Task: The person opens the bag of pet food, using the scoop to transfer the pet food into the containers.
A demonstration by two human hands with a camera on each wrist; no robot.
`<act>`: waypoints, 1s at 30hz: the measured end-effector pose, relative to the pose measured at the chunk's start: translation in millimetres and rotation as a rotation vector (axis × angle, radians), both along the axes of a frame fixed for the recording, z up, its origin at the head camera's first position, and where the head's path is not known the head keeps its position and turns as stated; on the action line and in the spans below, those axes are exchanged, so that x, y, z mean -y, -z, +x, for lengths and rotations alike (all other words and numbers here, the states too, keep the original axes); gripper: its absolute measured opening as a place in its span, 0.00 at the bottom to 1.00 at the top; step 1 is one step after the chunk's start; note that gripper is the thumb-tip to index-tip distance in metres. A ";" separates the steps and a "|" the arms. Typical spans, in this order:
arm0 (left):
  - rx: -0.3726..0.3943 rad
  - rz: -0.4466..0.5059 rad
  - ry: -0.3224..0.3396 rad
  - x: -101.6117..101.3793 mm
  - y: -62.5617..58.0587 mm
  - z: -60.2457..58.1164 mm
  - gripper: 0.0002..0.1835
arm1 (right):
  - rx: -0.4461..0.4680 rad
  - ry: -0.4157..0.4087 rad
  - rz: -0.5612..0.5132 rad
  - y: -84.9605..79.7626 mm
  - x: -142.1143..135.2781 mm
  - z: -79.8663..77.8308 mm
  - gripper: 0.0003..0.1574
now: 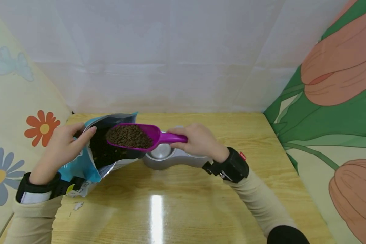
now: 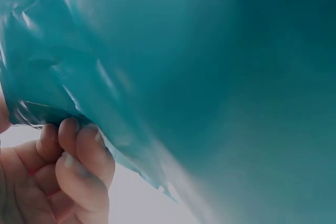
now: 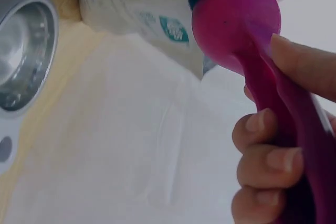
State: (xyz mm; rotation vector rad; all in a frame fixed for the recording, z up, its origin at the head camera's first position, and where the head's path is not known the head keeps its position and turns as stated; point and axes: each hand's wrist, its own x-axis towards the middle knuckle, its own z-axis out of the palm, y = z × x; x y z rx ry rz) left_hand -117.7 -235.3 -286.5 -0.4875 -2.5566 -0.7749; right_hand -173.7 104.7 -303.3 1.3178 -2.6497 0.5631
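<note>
My right hand [image 1: 198, 139] grips the handle of a magenta scoop [image 1: 155, 134], fingers wrapped round it in the right wrist view. Brown kibble [image 1: 129, 136] heaps in the scoop's bowl, which overlaps the mouth of a blue bag [image 1: 76, 166] in the head view. More dark pellets [image 1: 105, 152] show inside the bag's silver lining. With thumb over the rim and fingers curled outside, my left hand [image 1: 65, 144] pinches the bag's upper left edge. The left wrist view is mostly filled by the bag's teal side [image 2: 173, 77].
A grey double pet bowl [image 1: 177, 159] with metal insets stands behind and right of the bag, partly hidden by the scoop and right hand. The wooden table [image 1: 186, 206] carries a small whitish scrap [image 1: 78, 205] at front left. A white sheet [image 1: 170, 61] hangs behind.
</note>
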 end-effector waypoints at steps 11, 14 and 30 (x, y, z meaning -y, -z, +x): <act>0.030 -0.003 -0.070 12.2 -1.0 1.3 0.15 | 0.066 0.033 -0.080 0.9 -35.0 -3.6 0.25; 0.065 0.014 -0.079 15.8 -1.7 1.3 0.16 | 0.088 0.073 -0.074 2.3 -46.9 -4.3 0.24; 0.070 0.045 -0.094 18.6 -5.6 5.0 0.16 | 0.162 0.119 0.092 37.3 -70.1 -27.6 0.24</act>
